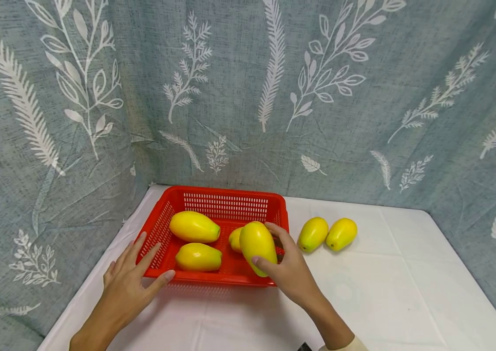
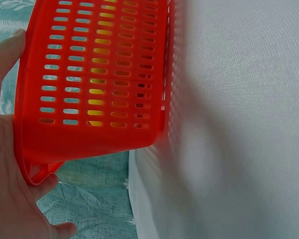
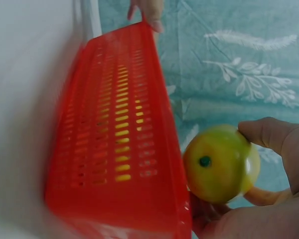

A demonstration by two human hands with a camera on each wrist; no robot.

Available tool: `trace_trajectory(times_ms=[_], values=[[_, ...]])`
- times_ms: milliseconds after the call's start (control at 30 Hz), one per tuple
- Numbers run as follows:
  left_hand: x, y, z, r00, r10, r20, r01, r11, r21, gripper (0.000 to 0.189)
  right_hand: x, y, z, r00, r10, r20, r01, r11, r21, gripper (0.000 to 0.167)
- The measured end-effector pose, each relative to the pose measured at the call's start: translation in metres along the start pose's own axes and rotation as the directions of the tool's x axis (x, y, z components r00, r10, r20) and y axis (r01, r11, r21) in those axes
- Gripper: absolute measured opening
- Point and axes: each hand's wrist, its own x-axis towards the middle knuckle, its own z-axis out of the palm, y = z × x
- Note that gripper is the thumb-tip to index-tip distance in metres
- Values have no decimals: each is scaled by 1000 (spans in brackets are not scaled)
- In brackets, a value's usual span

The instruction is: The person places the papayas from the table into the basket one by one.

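In the head view we saw a cream sleeve point(image 1: 346, 344) at five o'clock, with a small black piece point(image 1: 304, 347) just beside it; the left hand point(image 1: 128, 286) and right hand point(image 1: 291, 272) were bare.

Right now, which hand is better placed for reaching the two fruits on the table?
Likely the right hand: it is nearer the two fruits, though it must first release the held fruit. The left hand is at the left front corner of the basket.

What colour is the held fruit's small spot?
Dark green; the spot on the fruit shows best in the right wrist view.
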Motion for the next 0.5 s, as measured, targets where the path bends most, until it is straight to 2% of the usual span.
trace_trajectory(times_ms=[233, 500], values=[[0, 1, -1, 1000, -1, -3, 1, 1000, -5, 84, 8, 4, 12, 1000, 4, 13, -4, 1000, 15, 74], [1, -1, -1, 1000, -3, 10, 3, 1000, -13, 85, 14, 5, 19, 1000, -24, 11, 24, 1000, -17, 72]])
